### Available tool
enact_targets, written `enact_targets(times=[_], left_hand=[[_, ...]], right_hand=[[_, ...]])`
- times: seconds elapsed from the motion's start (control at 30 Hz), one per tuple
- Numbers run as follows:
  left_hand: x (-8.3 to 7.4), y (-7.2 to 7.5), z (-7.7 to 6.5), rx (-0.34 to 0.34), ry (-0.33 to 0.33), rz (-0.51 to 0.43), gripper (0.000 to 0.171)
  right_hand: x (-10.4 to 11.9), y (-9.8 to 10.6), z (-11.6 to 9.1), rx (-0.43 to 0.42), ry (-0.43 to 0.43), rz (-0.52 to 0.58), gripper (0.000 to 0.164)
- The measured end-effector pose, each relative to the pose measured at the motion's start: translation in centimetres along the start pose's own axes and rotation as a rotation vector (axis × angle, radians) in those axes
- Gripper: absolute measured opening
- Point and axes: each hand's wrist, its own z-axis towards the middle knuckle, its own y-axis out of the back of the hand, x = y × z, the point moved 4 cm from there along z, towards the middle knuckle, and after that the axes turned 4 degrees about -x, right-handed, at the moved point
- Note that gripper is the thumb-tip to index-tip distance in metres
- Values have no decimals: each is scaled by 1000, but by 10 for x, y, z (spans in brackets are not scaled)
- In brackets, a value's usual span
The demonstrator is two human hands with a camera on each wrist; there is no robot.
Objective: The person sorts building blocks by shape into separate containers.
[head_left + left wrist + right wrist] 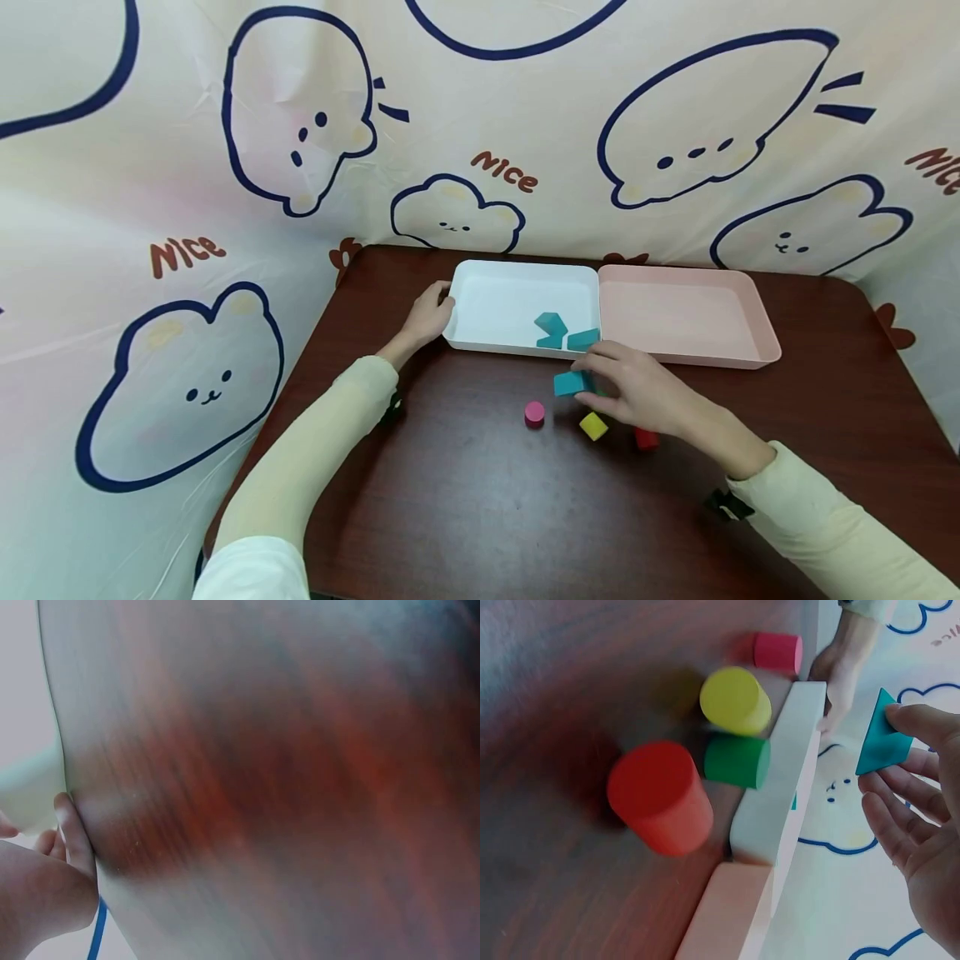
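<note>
Head view: printed cloth [555, 108] behind the table [450, 483]; "Nice" reads in reddish-brown letters three times, at left, at centre and at the right edge, where the last one is partly cut off. Cartoon animals in dark blue outline around the lettering. Left hand [431, 313] grips the left end of the white tray [495, 304]. Pink tray [675, 308] sits right beside it, ends meeting. Three teal pieces [551, 323] lie in the white tray, near its front right corner. Right hand [637, 385] pinches a teal block [572, 383], held just in front of that tray, outside it. On the table near the right hand: pink cylinder [534, 412], yellow piece [594, 426], red piece [646, 438], plus a green piece [601, 392] mostly hidden by the hand. Left wrist view: fingers and thumb at the tray's end wall, fingers along the outside; rest is mostly blurred wood grain, and a short blue line shows at the bottom. Right wrist view: teal block between thumb and fingertips, a slanted side showing, clear of the trays. Red, green, yellow and pink pieces stand on the tabletop along the trays, green closest to the white wall. Reddish lettering at the top right corner is cut off, only partly legible.
</note>
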Motion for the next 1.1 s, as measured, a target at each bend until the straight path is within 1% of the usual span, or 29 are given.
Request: enact_targets(times=[0.23,0.47,0.67,0.87,1.1], left_hand=[[-1,1,1,0,3,9,53],[1,1,1,-4,8,9,52],[0,1,2,-4,-3,2,52],[-1,1,1,-14,-4,11,52],[-2,1,-1,-12,-5,12,54]], right_hand=[[-14,12,8,-45,-34,36,39],[-31,16,14,-85,-83,76,39],[-44,22,19,-130,-125,70,38],[-53,24,25,-150,-179,77,37],[-61,25,31,-185,-187,89,33]])
